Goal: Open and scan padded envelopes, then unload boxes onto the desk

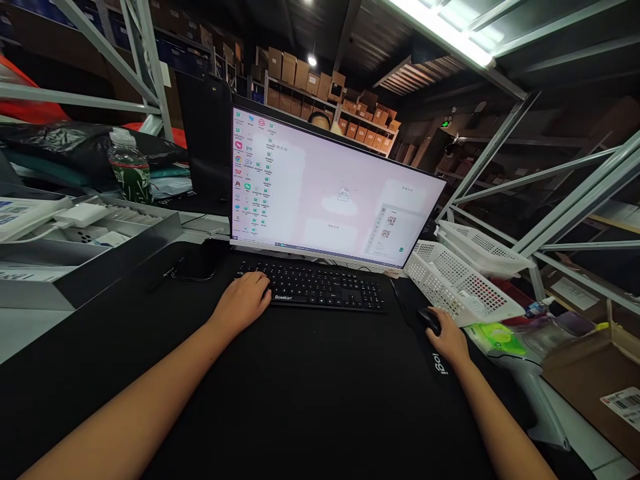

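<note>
My left hand (243,298) rests on the left end of a black keyboard (320,287), fingers stretched loosely over the keys and holding nothing. Over at the right, my right hand (449,337) is wrapped round a black computer mouse (429,321). Both the mouse and keyboard lie on a large black desk mat (310,387). Behind the keyboard stands a monitor (330,180), lit with a pale pink desktop, rows of icons and a small window at its lower right.
A dark phone (197,261) lies left of the keyboard, near a grey tray (125,253) of small items and a bottle (129,167). White baskets (450,283), a handheld scanner (537,397) and a cardboard box (595,380) stand right. Behind the monitor, a person's head (319,120) shows.
</note>
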The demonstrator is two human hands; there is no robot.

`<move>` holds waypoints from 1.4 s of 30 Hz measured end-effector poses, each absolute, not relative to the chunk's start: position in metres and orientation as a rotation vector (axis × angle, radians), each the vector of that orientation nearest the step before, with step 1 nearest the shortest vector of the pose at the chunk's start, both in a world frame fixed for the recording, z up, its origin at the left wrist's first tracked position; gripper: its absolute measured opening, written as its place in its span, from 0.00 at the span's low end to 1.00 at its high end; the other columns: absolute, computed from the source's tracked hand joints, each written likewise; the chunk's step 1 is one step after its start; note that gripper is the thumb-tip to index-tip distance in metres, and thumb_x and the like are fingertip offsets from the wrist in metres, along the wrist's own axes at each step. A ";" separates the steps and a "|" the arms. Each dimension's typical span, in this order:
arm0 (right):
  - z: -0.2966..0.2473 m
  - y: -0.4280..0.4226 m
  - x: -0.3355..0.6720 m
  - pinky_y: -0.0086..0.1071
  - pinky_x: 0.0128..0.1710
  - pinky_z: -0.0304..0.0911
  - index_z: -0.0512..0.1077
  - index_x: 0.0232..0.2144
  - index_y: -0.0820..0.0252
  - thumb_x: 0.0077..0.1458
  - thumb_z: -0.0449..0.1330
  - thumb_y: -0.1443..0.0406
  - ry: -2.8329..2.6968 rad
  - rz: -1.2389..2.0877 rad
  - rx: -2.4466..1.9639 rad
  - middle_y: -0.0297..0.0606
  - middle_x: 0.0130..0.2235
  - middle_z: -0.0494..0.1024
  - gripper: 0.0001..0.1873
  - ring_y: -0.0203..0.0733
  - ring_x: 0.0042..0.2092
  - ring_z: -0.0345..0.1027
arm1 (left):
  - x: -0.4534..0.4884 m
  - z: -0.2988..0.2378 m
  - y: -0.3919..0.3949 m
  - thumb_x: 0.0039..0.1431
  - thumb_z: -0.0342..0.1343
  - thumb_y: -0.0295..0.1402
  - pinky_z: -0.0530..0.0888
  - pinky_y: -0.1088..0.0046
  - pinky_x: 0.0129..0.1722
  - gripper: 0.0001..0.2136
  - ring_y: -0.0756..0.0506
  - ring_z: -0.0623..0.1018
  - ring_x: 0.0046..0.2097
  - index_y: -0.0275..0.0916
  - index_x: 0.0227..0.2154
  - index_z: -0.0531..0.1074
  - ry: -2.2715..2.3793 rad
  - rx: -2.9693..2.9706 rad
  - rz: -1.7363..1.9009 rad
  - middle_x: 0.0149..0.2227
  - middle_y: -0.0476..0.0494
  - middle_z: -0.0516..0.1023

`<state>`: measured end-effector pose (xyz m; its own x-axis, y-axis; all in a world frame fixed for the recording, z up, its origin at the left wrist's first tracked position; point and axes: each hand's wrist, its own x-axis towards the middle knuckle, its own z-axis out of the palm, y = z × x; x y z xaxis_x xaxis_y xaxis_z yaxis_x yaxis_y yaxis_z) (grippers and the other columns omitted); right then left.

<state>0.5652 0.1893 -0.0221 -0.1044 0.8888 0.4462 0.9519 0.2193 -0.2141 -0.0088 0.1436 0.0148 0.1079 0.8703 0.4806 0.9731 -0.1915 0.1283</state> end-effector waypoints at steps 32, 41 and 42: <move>-0.023 0.187 0.568 0.43 0.51 0.72 0.68 0.59 0.51 0.60 0.54 0.58 -2.071 -0.166 -1.667 0.41 0.59 0.72 0.24 0.51 0.59 0.70 | -0.008 0.017 0.142 0.66 0.43 0.35 0.76 0.54 0.52 0.17 0.35 0.77 0.54 0.34 0.43 0.77 -1.859 -2.159 -0.619 0.51 0.32 0.78; -0.024 0.189 0.569 0.42 0.47 0.74 0.71 0.58 0.50 0.63 0.54 0.55 -2.076 -0.166 -1.708 0.39 0.62 0.70 0.23 0.51 0.59 0.70 | -0.008 0.019 0.141 0.66 0.44 0.35 0.76 0.55 0.52 0.17 0.35 0.77 0.53 0.34 0.44 0.77 -1.852 -2.163 -0.634 0.51 0.32 0.79; -0.024 0.189 0.569 0.42 0.47 0.74 0.71 0.58 0.49 0.63 0.54 0.55 -2.075 -0.165 -1.710 0.39 0.62 0.70 0.23 0.51 0.59 0.70 | -0.008 0.019 0.142 0.66 0.44 0.35 0.76 0.55 0.52 0.17 0.35 0.77 0.53 0.34 0.44 0.77 -1.852 -2.163 -0.635 0.51 0.32 0.79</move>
